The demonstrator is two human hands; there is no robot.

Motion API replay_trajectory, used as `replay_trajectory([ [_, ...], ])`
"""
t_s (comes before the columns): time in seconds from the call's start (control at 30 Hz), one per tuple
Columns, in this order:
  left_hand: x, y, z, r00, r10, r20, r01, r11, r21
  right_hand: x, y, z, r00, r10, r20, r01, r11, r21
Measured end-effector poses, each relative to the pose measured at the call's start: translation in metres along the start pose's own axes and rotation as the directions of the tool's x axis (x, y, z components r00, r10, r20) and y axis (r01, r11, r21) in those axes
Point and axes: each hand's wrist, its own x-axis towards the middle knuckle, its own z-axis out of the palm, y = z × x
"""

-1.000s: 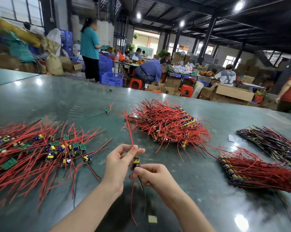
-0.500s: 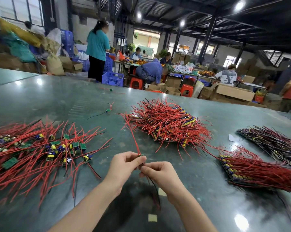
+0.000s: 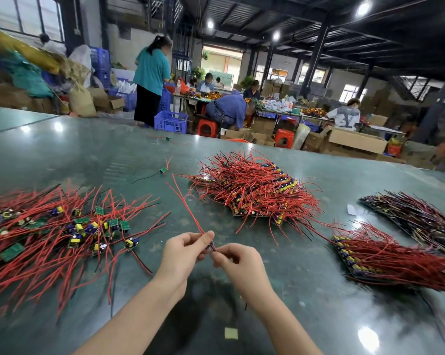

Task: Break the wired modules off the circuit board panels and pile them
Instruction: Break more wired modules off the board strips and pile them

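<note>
My left hand (image 3: 184, 252) and my right hand (image 3: 238, 260) meet over the dark green table (image 3: 306, 290), both pinching one small wired module (image 3: 211, 245) that is mostly hidden by my fingertips. Its red wires (image 3: 188, 208) stick up and away to the left. A loose pile of separated modules (image 3: 62, 231) with red wires spreads on the left. A stack of unbroken panels (image 3: 254, 190) bristling with red wires lies ahead. Another panel stack (image 3: 390, 260) sits at the right.
A darker-wired panel stack (image 3: 416, 216) lies at the far right. Two stray modules (image 3: 163, 170) (image 3: 167, 138) lie further back on the table. A small paper scrap (image 3: 231, 333) is near my arms. People work at benches with boxes, a blue crate (image 3: 170, 121) and red stools beyond the table.
My hands closed tighter around the module, hiding its yellow part. The red wires swung from upright to leaning left. The black wire that hung below my hands is out of sight.
</note>
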Motion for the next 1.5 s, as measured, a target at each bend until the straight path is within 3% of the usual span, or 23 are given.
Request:
replay_trajectory([
  [0.17,0.008,0.007,-0.008,0.999,-0.040,-0.003,0.039,0.995,-0.093,0.001,-0.003,-0.004,0.998,0.035,0.048,-0.043,0.985,0.168],
  [0.4,0.009,0.010,-0.008,0.987,-0.160,0.004,0.156,0.957,-0.246,-0.002,-0.001,0.002,0.993,-0.111,-0.043,0.113,0.992,0.052],
  [0.57,0.012,0.010,-0.013,0.989,-0.129,-0.073,0.107,0.961,-0.254,0.000,0.007,0.004,0.988,-0.075,-0.136,0.060,0.992,-0.110],
  [0.7,0.005,0.003,-0.002,0.993,-0.088,-0.078,0.069,0.971,-0.227,0.004,0.012,0.003,0.963,0.027,-0.268,-0.040,0.998,-0.044],
  [0.83,0.007,0.008,-0.007,0.986,-0.104,-0.132,0.063,0.957,-0.283,0.005,0.014,-0.003,0.976,0.079,-0.203,-0.092,0.994,-0.056],
  [1.0,0.018,0.017,-0.022,0.956,-0.268,-0.121,0.182,0.864,-0.470,0.002,0.007,-0.002,0.988,-0.114,-0.105,0.100,0.987,-0.129],
  [1.1,0.022,0.018,-0.026,0.941,-0.324,-0.097,0.239,0.841,-0.485,-0.001,0.003,-0.001,0.971,-0.241,0.004,0.239,0.962,-0.134],
  [1.23,0.027,0.021,-0.031,0.954,-0.275,-0.118,0.182,0.845,-0.502,0.002,0.006,-0.008,0.973,-0.175,-0.150,0.146,0.971,-0.187],
  [1.37,0.029,0.023,-0.035,0.958,-0.228,-0.175,0.113,0.858,-0.501,0.003,0.005,-0.009,0.983,-0.019,-0.180,0.008,0.998,-0.063],
  [1.5,0.028,0.021,-0.035,0.959,-0.226,-0.170,0.114,0.859,-0.499,0.003,0.003,-0.007,0.997,-0.024,-0.077,0.036,0.988,0.149],
])
